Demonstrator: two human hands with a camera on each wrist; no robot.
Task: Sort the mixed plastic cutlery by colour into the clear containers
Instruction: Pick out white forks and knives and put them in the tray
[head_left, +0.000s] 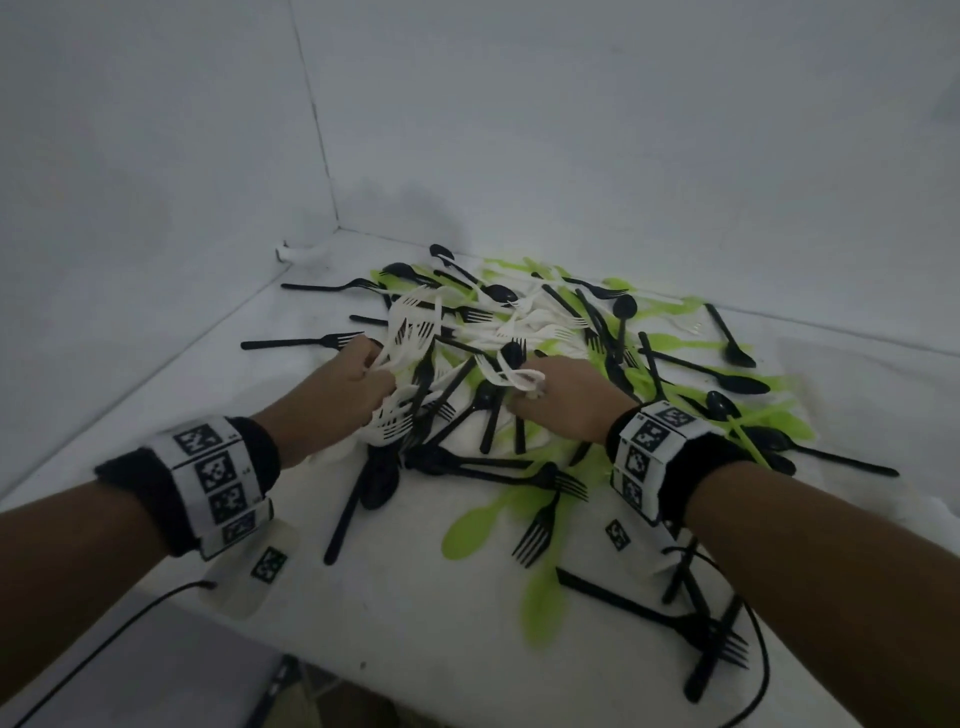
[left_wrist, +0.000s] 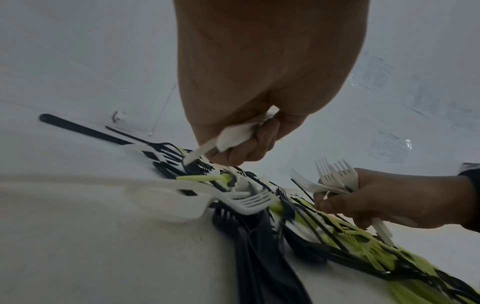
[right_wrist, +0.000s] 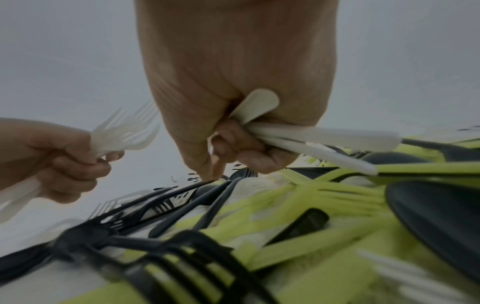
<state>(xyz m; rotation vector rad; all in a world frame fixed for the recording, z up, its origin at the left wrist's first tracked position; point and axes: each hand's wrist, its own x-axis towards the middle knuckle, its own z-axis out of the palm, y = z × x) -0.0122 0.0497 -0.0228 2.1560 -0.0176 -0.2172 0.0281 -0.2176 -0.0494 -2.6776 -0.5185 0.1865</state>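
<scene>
Both hands clutch white forks over the mixed pile (head_left: 519, 395) from the head view, left hand (left_wrist: 249, 135) curled on its bunch, right hand (right_wrist: 233, 131) likewise while fingertips probe; overfull fists could spill pieces, and no containers show.

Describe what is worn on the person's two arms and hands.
Both forearms are bare, no sleeves or gloves. Each wrist carries a black fuzzy strap with a white band of square black-and-white markers: left band, right band. A thin black cable loops below the right forearm.
</scene>
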